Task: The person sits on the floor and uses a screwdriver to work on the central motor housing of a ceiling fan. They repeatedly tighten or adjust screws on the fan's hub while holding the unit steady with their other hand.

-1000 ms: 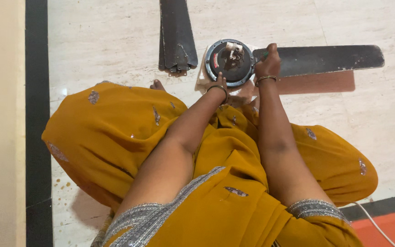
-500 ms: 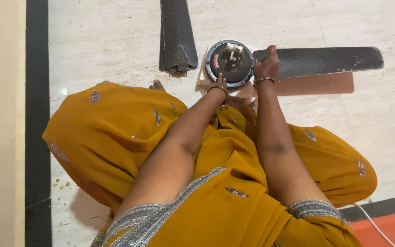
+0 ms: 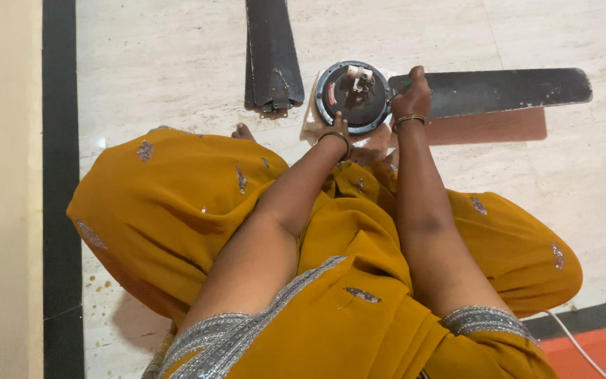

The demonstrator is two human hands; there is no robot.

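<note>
Floor: pale cream marble floor (image 3: 163, 63) with faint grey veining; a black stone border strip (image 3: 59, 175) runs down the left, and a plain beige band lies beyond it. Brown specks dot the marble low on the left.
Corner: an orange-red floor patch (image 3: 597, 351) shows at lower right, edged by another black strip, with a thin white cord (image 3: 575, 342) crossing it.
Fan motor: round dark metal ceiling-fan motor hub (image 3: 353, 95) lies on the floor just ahead of the knees, resting on a pale cloth or paper, its small white terminal part facing up.
Blades: one long dark fan blade (image 3: 506, 91) reaches from the hub to the right; a loose dark blade (image 3: 271, 56) lies just left of the hub, its far end cut off by the top edge.
Left hand: the left hand (image 3: 338, 130), with a bangle at the wrist, rests on the near rim of the hub; whether it grips cannot be told.
Right hand: the right hand (image 3: 409, 95), also bangled, is closed at the joint of hub and long blade, a bit of green showing at its fingers; what that is stays unclear.
Clothing: mustard-yellow cloth with silver trim (image 3: 177, 210) covers the folded legs and hides most of the floor below; one toe peeks out near the loose blade.
</note>
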